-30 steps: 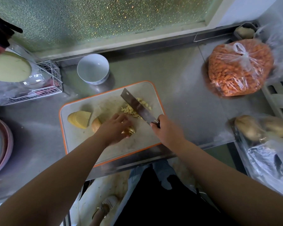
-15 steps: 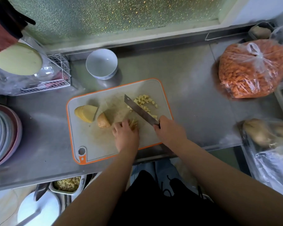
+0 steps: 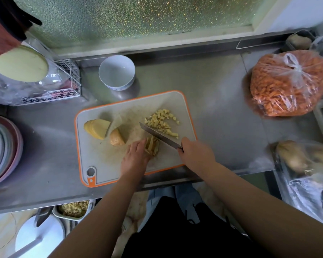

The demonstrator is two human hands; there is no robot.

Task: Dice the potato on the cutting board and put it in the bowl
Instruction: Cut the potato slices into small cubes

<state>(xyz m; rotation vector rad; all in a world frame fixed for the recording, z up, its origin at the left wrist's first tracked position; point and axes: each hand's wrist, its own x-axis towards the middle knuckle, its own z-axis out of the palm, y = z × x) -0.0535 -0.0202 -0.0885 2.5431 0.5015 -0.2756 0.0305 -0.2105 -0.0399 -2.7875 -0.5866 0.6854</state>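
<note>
An orange-rimmed grey cutting board lies on the steel counter. My right hand grips a knife whose blade rests across a bundle of potato strips. My left hand presses flat on those strips from the left. A heap of diced potato lies just beyond the blade. Two uncut potato pieces, a stack of slices and an end chunk, sit on the board's left side. The white bowl stands behind the board and holds nothing.
A bag of orange carrot pieces sits at the right rear, a bag of whole potatoes at the right front. Stacked plates and a wire rack stand at the left. A tray of dice sits under the counter.
The camera view shifted, so the board sits lower and more central. My left hand drew back along the strips toward me, and the knife moved with it onto the strips' far end.
</note>
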